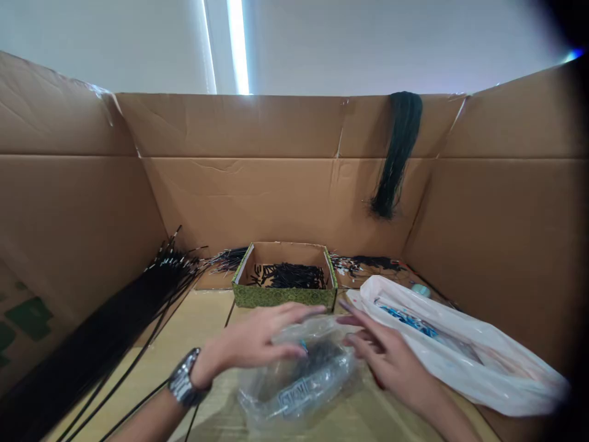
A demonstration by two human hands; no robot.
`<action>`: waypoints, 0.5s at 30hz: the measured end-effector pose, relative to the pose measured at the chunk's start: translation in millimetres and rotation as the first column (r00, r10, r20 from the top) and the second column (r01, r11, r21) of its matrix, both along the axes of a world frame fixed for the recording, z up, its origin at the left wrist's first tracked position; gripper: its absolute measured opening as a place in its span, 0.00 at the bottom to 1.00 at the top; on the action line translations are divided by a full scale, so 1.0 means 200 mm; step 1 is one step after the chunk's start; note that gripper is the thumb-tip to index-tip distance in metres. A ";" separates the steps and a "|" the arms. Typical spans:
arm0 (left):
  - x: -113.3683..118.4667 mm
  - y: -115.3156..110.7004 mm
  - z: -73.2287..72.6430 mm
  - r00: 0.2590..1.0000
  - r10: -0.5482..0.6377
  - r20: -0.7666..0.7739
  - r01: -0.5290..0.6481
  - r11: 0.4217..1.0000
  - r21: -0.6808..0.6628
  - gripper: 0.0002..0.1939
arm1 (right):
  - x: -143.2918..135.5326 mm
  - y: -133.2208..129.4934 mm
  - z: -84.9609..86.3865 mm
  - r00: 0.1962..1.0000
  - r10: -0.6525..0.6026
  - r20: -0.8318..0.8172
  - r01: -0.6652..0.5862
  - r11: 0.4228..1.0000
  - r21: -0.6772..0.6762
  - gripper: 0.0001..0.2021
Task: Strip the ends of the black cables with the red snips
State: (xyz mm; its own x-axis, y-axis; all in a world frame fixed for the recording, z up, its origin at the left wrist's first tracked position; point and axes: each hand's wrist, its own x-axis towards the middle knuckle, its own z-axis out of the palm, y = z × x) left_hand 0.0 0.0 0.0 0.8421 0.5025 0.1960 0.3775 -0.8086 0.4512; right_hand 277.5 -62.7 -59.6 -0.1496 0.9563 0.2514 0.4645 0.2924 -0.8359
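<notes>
A clear plastic bag (299, 380) with dark parts and a white label lies on the wooden table in front of me. My left hand (257, 341), with a metal watch on its wrist, rests on the bag's top, fingers pinching the plastic. My right hand (386, 356) touches the bag's right side with fingers stretched out and apart. Both hands are blurred by motion.
A small green box (283, 296) with short black pieces stands behind the bag. A long bundle of black wires (115, 325) lies at the left. A white plastic bag (460, 350) lies at the right. Tall cardboard walls (276, 202) surround the table; a black strand bundle (396, 153) hangs over the back wall.
</notes>
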 end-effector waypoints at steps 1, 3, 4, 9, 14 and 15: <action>-0.06 0.05 -0.04 0.993 0.117 0.024 -0.117 0.993 0.026 0.25 | 0.10 -0.01 -0.05 0.992 -0.114 0.059 0.115 0.993 -0.009 0.25; -0.15 0.15 -0.16 0.968 0.251 0.014 -0.251 0.966 0.054 0.19 | 0.26 -0.03 -0.17 0.914 -0.322 0.247 0.332 0.943 0.001 0.24; -0.19 0.20 -0.23 0.959 0.284 -0.003 -0.284 0.957 0.065 0.17 | 0.32 -0.04 -0.24 0.865 -0.368 0.342 0.392 0.920 -0.002 0.23; -0.24 0.33 -0.50 0.932 0.342 -0.120 -0.335 0.939 0.080 0.11 | 0.33 -0.03 -0.48 0.786 -0.331 0.523 0.409 0.912 -0.037 0.21; -0.25 0.35 -0.57 0.917 0.361 -0.170 -0.352 0.933 0.077 0.10 | 0.25 0.05 -0.53 0.781 -0.306 0.544 0.405 0.912 -0.069 0.15; -0.26 0.35 -0.56 0.914 0.369 -0.168 -0.361 0.929 0.075 0.10 | 0.25 0.06 -0.53 0.792 -0.293 0.536 0.393 0.916 -0.081 0.13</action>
State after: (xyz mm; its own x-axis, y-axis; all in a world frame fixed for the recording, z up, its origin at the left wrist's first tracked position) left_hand -52.0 70.6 -112.9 0.6244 0.7760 0.0891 0.7202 -0.6161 0.3191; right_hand 328.2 -49.7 -166.5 0.1400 0.9887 0.0540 0.8736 -0.0977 -0.4767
